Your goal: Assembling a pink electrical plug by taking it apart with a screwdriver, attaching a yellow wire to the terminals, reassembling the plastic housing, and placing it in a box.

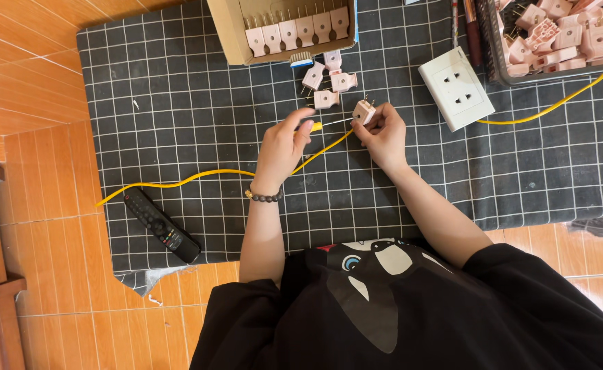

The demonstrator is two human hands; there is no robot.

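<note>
My left hand [282, 145] grips a small screwdriver [315, 126] with a yellow and black handle, its shaft pointing right toward a pink plug. My right hand [382, 133] holds that pink plug [363, 109] with its prongs up, just above the dark checked mat [198, 103]. The screwdriver tip meets the plug's side. A beaded bracelet sits on my left wrist. Three loose pink plugs [327, 82] lie on the mat just beyond my hands.
A cardboard box [227, 34] with a row of pink plugs stands at the top centre. A white wall socket [455, 88] with a yellow cable [198, 177] lies right. A basket [493, 48] of pink plugs sits at the top right. A black remote [161, 225] lies left.
</note>
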